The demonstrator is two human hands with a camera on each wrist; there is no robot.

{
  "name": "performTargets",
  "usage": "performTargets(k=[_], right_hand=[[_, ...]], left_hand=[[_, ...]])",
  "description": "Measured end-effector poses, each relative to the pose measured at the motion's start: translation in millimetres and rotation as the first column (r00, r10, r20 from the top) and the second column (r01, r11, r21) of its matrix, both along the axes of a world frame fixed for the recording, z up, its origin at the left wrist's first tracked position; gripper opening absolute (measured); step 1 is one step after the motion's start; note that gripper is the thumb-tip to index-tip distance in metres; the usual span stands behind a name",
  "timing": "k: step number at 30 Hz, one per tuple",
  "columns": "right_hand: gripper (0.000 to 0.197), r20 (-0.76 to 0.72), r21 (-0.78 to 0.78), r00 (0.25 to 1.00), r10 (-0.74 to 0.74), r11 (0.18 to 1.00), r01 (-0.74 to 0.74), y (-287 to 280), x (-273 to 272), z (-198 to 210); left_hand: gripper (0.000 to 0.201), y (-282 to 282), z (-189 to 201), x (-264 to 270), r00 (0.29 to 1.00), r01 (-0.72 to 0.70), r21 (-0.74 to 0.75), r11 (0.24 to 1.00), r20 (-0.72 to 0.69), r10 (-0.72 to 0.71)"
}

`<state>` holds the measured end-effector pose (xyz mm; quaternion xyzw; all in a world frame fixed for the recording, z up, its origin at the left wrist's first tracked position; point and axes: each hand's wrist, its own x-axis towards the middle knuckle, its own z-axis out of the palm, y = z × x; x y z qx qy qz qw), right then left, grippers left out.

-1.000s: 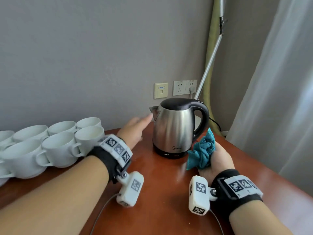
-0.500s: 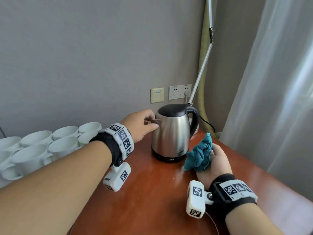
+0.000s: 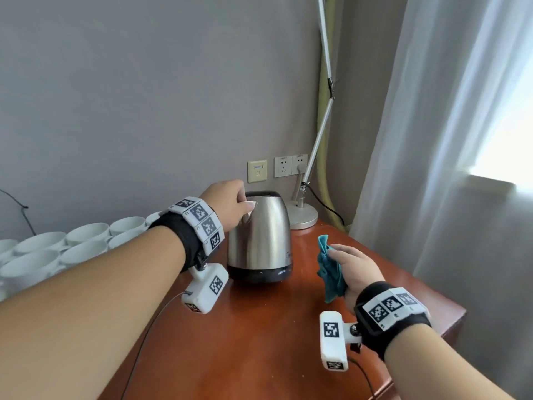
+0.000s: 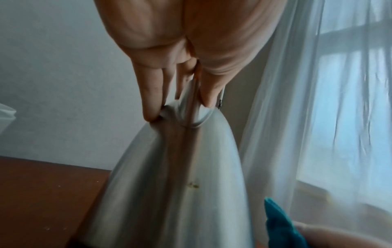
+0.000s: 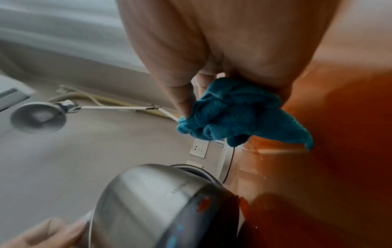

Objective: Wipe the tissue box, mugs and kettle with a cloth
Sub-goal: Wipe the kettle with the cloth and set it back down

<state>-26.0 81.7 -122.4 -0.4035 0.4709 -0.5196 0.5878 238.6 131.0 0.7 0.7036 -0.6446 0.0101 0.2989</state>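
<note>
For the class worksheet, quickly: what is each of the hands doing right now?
Left hand: pinches the kettle by its spout.
Right hand: grips the cloth, apart from the kettle.

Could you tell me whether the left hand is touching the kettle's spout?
Touching. In the left wrist view the left hand pinches the spout of the kettle between thumb and fingers.

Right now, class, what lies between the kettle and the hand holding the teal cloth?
Only bare wooden table separates the kettle from the cloth gripped in the right hand; the head view shows it.
</note>
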Motion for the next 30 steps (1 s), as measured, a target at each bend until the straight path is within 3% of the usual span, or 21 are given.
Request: performTargets(k=[5, 9, 16, 20, 21, 24, 27, 30], right_hand=[[0.013, -0.264, -0.117, 0.963, 0.056, 0.989, -0.090, 24, 10, 10], [0.013, -0.491, -0.212, 0.870, 0.052, 0.961, -0.177, 45, 23, 18], [0.011, -0.583, -0.363, 0.812, 0.028, 0.885, -0.291, 77, 38, 29], [0.023, -0.687, -0.405, 0.726, 0.029, 0.815, -0.415, 86, 48, 28], [0.021, -0.693, -0.410, 0.720, 0.022, 0.811, -0.418, 85, 47, 27], [0.012, -0.587, -0.397, 0.809, -0.001, 0.872, -0.286, 62, 36, 20], [0.009, -0.473, -0.256, 0.881, -0.012, 0.959, -0.124, 37, 27, 0], [0.006, -0.283, -0.150, 0.959, 0.026, 0.986, -0.071, 22, 34, -12]], left_hand=[[0.031, 19, 10, -1, 0.997, -0.025, 0.106, 0.994, -0.073, 0.033], [0.037, 32, 12, -5, 0.991, -0.098, 0.171, 0.980, -0.072, 0.111], [0.037, 33, 15, -3, 0.983, -0.123, 0.229, 0.966, -0.108, 0.151], [0.035, 25, 19, -7, 0.984, -0.094, 0.211, 0.973, -0.127, 0.123], [0.033, 23, 19, -7, 0.985, -0.079, 0.212, 0.974, -0.132, 0.109], [0.032, 19, 14, 2, 0.980, -0.038, 0.214, 0.976, -0.182, 0.078], [0.036, 14, 7, 12, 0.961, 0.062, 0.210, 0.976, -0.276, -0.002], [0.040, 11, 8, 15, 0.972, 0.034, 0.210, 0.977, -0.235, 0.016]])
